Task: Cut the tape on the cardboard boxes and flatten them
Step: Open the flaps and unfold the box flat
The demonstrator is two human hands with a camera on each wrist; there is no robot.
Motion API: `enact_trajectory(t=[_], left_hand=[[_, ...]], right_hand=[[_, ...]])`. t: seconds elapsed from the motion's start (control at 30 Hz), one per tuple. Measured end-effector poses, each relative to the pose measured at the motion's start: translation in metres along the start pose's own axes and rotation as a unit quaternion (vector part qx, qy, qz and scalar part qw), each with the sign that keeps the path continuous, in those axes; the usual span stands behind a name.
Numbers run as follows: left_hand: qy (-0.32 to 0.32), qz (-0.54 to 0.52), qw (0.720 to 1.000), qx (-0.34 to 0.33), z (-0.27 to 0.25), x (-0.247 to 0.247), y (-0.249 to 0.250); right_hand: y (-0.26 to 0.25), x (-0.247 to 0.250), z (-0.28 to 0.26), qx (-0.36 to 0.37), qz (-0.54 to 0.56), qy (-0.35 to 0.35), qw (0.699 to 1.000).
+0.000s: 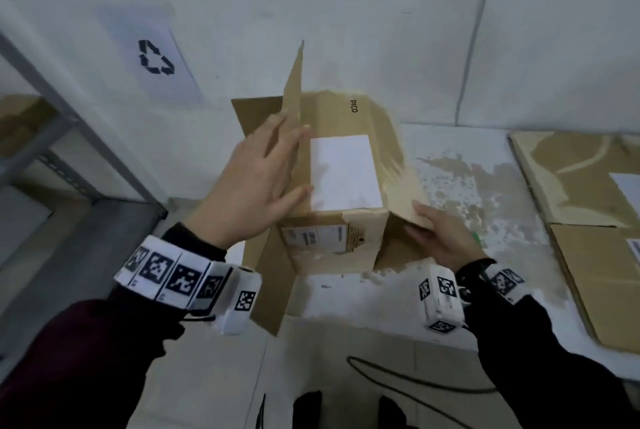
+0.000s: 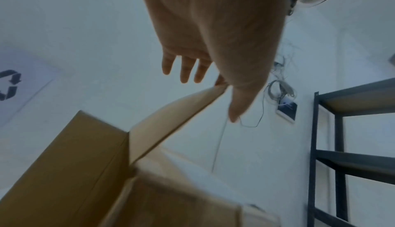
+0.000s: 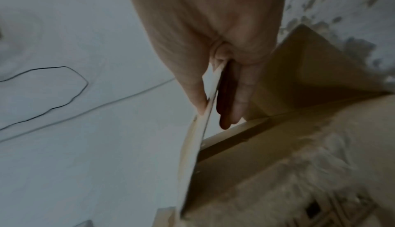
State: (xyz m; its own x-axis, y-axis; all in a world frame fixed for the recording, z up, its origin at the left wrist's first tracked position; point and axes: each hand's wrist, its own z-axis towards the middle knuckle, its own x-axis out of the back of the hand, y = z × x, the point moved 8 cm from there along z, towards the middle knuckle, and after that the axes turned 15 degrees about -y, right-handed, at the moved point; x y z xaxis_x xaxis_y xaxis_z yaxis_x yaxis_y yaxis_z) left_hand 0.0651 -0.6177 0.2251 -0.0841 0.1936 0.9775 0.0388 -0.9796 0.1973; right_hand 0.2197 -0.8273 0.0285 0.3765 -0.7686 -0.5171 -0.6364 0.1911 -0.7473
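Note:
A brown cardboard box (image 1: 360, 123) with a white label (image 1: 343, 172) on top stands on the white table (image 1: 346, 297), its flaps spread open. My left hand (image 1: 256, 182) lies with straight fingers on the box's upper left side, by an upright flap (image 1: 294, 89). In the left wrist view the left hand (image 2: 203, 48) has spread fingers over a raised flap (image 2: 171, 120). My right hand (image 1: 440, 238) pinches the right flap (image 1: 405, 200) at its near corner. The right wrist view shows the right hand (image 3: 213, 44) with thumb and fingers on either side of the flap edge (image 3: 192, 154).
Flattened cardboard sheets (image 1: 571, 179) lie on the table's right side. A grey metal shelf (image 1: 69, 137) stands at the left. A recycling sign (image 1: 156, 57) hangs on the wall behind. A black cable (image 1: 415, 383) loops near the front. Something small and green (image 1: 477, 238) shows behind my right hand.

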Motion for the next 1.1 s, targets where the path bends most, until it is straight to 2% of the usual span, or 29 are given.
enact_trajectory(t=[0.1, 0.2, 0.27, 0.3, 0.4, 0.43, 0.5, 0.57, 0.63, 0.73, 0.77, 0.8, 0.83, 0.9, 0.97, 1.0, 1.03, 1.1], left_hand=[[0.046, 0.140, 0.988, 0.049, -0.008, 0.011, 0.025], [0.065, 0.200, 0.977, 0.045, -0.008, 0.006, 0.061], [0.063, 0.159, 0.984, 0.042, -0.002, -0.004, 0.084], [0.038, 0.121, 0.991, 0.050, 0.004, -0.014, 0.093], [-0.086, 0.028, 0.988, 0.123, 0.025, -0.066, 0.095], [-0.094, 0.015, 0.986, 0.136, 0.028, -0.079, 0.094], [-0.038, -0.026, 0.991, 0.127, 0.030, -0.090, 0.092], [0.037, -0.092, 0.989, 0.109, 0.024, -0.092, 0.087], [0.108, -0.193, 0.969, 0.112, 0.013, -0.093, 0.078], [0.204, -0.366, 0.901, 0.110, -0.002, -0.091, 0.068], [0.235, -0.387, 0.885, 0.105, -0.007, -0.087, 0.067], [0.268, -0.375, 0.882, 0.101, -0.012, -0.081, 0.068], [0.300, -0.327, 0.891, 0.099, -0.016, -0.070, 0.071], [0.323, -0.172, 0.927, 0.082, -0.016, -0.044, 0.088], [0.260, -0.040, 0.962, 0.074, 0.006, -0.034, 0.099], [0.204, 0.001, 0.974, 0.093, 0.021, -0.038, 0.097], [0.147, 0.029, 0.981, 0.124, 0.034, -0.045, 0.090], [0.065, 0.079, 0.978, 0.181, 0.049, -0.060, 0.075]], right_hand=[[-0.028, 0.012, -0.008, 0.058, -0.043, 0.004, 0.997], [-0.051, 0.004, -0.022, 0.110, -0.088, -0.005, 0.990], [-0.063, -0.006, -0.032, 0.150, -0.118, -0.008, 0.982], [-0.069, -0.012, -0.038, 0.171, -0.135, -0.013, 0.976], [-0.084, -0.033, -0.050, 0.212, -0.161, -0.052, 0.963], [-0.088, -0.042, -0.052, 0.218, -0.165, -0.077, 0.959], [-0.097, -0.064, -0.056, 0.242, -0.213, -0.138, 0.936], [-0.100, -0.089, -0.061, 0.277, -0.285, -0.208, 0.894], [-0.092, -0.109, -0.061, 0.291, -0.402, -0.243, 0.834], [-0.073, -0.125, -0.051, 0.285, -0.607, -0.252, 0.698], [-0.066, -0.128, -0.048, 0.282, -0.648, -0.259, 0.658], [-0.059, -0.131, -0.045, 0.279, -0.682, -0.262, 0.623], [-0.053, -0.133, -0.042, 0.266, -0.709, -0.256, 0.601], [-0.041, -0.140, -0.030, 0.234, -0.725, -0.252, 0.596], [-0.040, -0.150, -0.027, 0.255, -0.720, -0.258, 0.592], [-0.042, -0.150, -0.026, 0.269, -0.702, -0.267, 0.603], [-0.046, -0.145, -0.024, 0.268, -0.662, -0.280, 0.641], [-0.054, -0.121, -0.019, 0.237, -0.549, -0.297, 0.744]])
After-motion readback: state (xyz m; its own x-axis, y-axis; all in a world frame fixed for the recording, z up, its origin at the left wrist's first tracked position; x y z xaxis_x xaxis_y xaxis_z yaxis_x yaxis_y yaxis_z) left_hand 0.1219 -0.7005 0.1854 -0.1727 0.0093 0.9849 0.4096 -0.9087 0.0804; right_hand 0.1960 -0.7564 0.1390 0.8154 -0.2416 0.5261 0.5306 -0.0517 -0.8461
